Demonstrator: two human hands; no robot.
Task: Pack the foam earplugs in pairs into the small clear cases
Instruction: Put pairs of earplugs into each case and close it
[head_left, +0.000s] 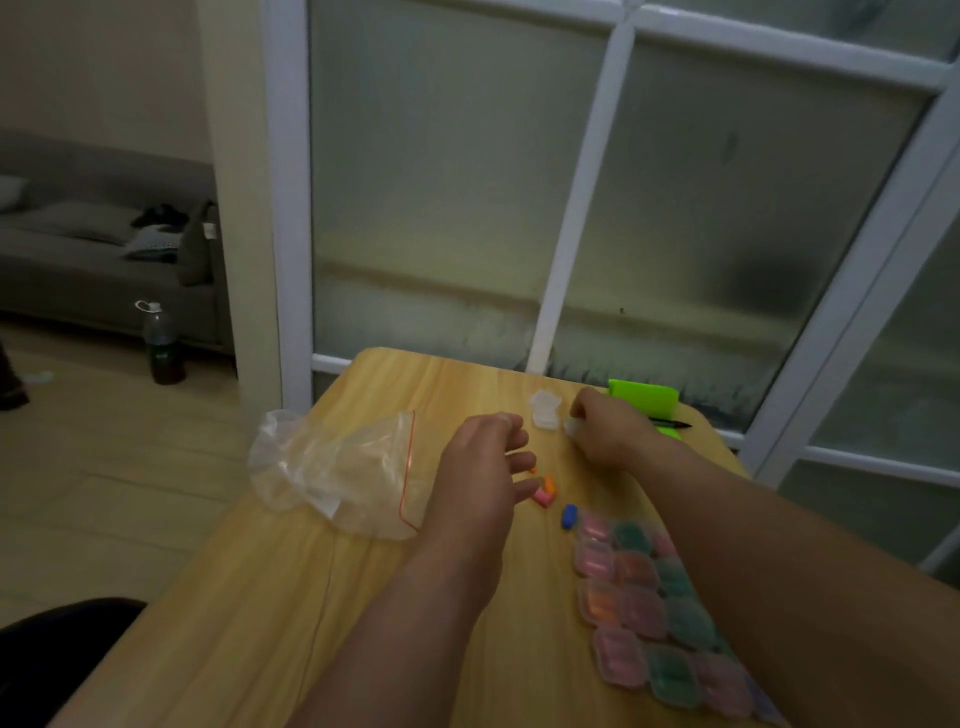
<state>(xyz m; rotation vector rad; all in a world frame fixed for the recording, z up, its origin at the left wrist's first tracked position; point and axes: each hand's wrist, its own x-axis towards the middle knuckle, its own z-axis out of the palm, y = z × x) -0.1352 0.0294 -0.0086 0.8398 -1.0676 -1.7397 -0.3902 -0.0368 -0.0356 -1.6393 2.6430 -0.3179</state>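
Note:
Loose foam earplugs lie mid-table: an orange one (549, 484), a pink one (543, 499) and a blue one (569, 516). My left hand (480, 475) hovers over them with fingers loosely spread, its fingertips near the orange and pink plugs. My right hand (605, 428) grips a small clear case (571, 427) at the back. An empty clear case (544, 410) stands just left of it. Several filled cases (644, 603) with pink, orange and green plugs lie in rows at the right.
A crumpled clear zip bag (337, 467) with a red seal line lies at the left of the wooden table (249, 623). A green box (644, 397) and a black pen (670, 423) sit at the back right, by the frosted glass partition.

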